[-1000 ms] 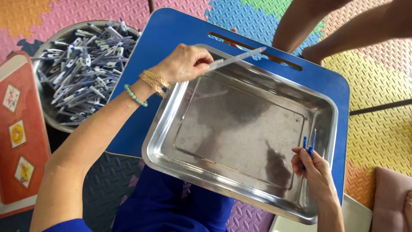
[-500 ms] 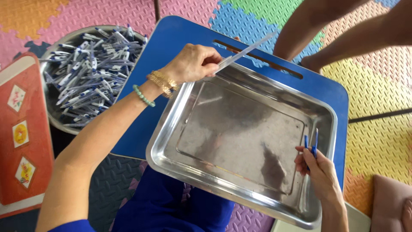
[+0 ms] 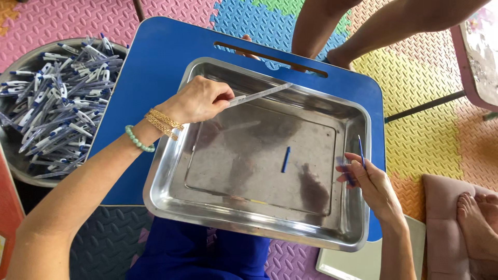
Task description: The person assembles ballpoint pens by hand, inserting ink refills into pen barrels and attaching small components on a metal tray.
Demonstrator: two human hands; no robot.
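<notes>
Left hand (image 3: 199,99) pinches clear pen tube (image 3: 259,94) over steel tray (image 3: 171,202); right hand (image 3: 371,181) grips thin blue refill (image 3: 360,150). Small blue cap (image 3: 286,159) lies in tray.

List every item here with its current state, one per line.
Left hand: pinching a clear pen barrel over the tray.
Right hand: holding a thin blue refill.
Steel tray: nearly empty.
Blue cap: lying loose in the tray.
Bowl: heaped with pens.
</notes>
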